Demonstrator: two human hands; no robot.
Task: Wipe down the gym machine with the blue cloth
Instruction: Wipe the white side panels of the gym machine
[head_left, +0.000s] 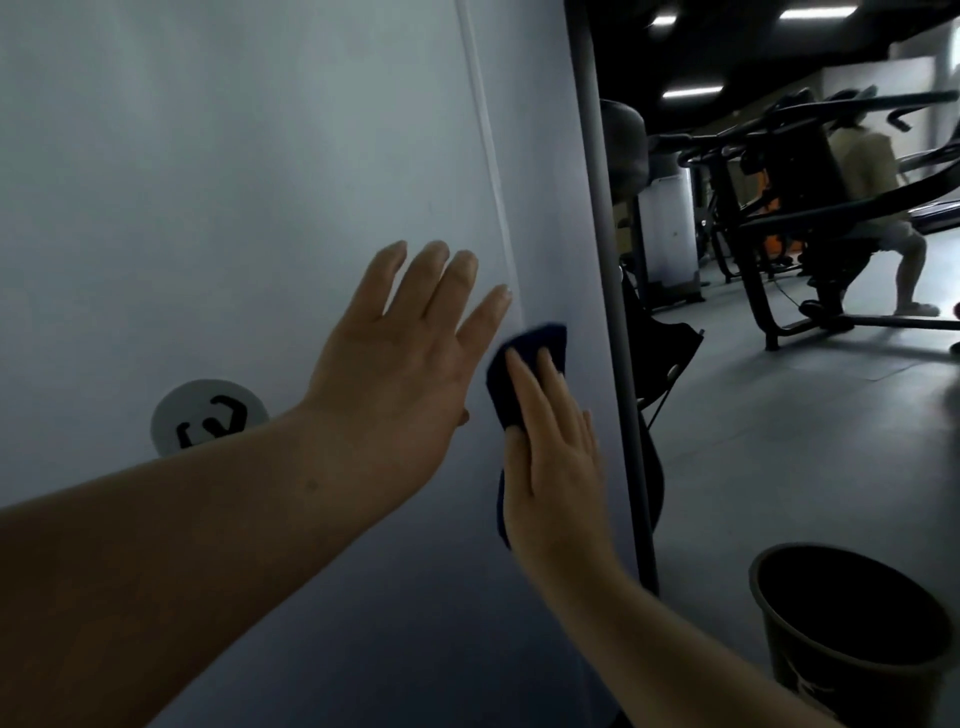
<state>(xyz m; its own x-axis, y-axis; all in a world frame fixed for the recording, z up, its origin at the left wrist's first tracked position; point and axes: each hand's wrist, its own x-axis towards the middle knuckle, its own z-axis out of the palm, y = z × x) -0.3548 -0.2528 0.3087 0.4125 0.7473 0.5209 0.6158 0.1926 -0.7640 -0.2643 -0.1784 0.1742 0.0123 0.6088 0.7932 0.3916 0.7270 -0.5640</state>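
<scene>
— What have your hands got right now?

— My right hand (553, 452) lies flat, fingers straight, pressing the cloth (524, 364) against the panel (260, 182) of the machine. I'm not gripping it; the palm and fingers pin it to the surface. My left hand (400, 364) is spread open just beside it with nothing in it. It looks to be braced on the panel, though I can't tell whether the palm really touches.

— Where does the cloth sit on the machine?

— Near the panel's right edge, just right of the raised seam (493, 171) that runs up it, and left of the grey post (597, 208). Part of the cloth shows above my fingertips, and a strip hangs out below my palm.

— So which step is this?

— I'd say mid-wipe on the flat side. How much is done I can't judge; the surface shows no clear wet or dry line.

— And next?

— Probably keeping even pressure and sliding along the seam and the strip by the post, then further left toward the round sticker (208, 415). The cloth is only pinned, so it could bunch or slip if I ease off.

— Anything near?

— A dark bucket (841, 623) stands on the floor (779, 441) to my lower right. Further back, someone is using another machine.
</scene>
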